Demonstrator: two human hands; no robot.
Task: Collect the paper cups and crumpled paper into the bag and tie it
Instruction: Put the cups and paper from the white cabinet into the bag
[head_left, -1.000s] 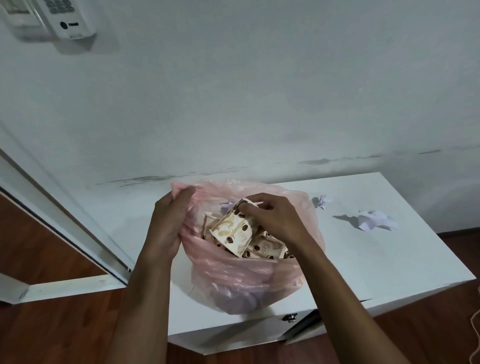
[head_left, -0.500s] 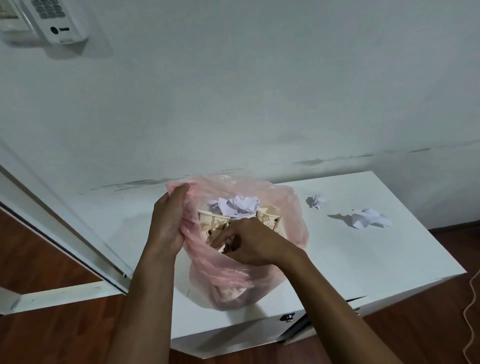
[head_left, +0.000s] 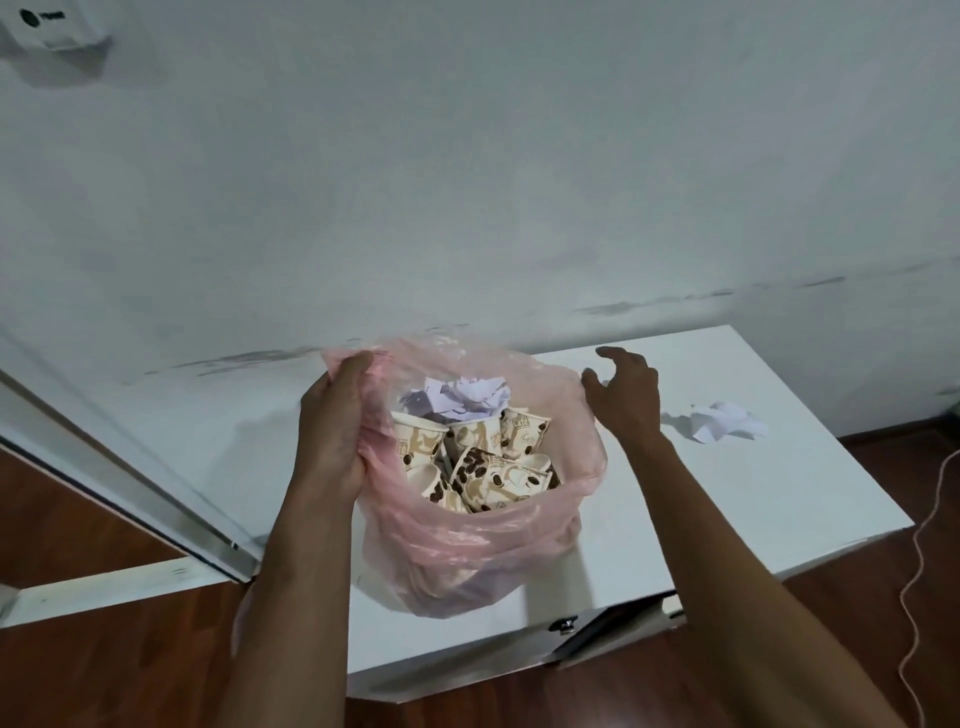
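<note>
Nearest the camera, two bare forearms reach forward over a wood floor (head_left: 130, 670) toward a white cabinet (head_left: 810, 499). On the cabinet's near part stands a thin pink plastic bag (head_left: 457, 551), its mouth gaping upward. The left hand (head_left: 332, 431) is closed around a bunched fold of the bag's left rim, holding that side up. Inside the bag lie several paper cups (head_left: 483, 467) printed with brown coffee beans, tumbled against one another, and behind them a wad of crumpled paper (head_left: 462, 397) sits at the far side of the opening. The right hand (head_left: 626, 395) hovers just beyond the bag's right rim, fingers spread and loosely curled, holding nothing. Farther right on the cabinet top, apart from the bag, lies another crumpled paper ball (head_left: 724, 421). Behind everything rises a scuffed white wall (head_left: 467, 182).
</note>
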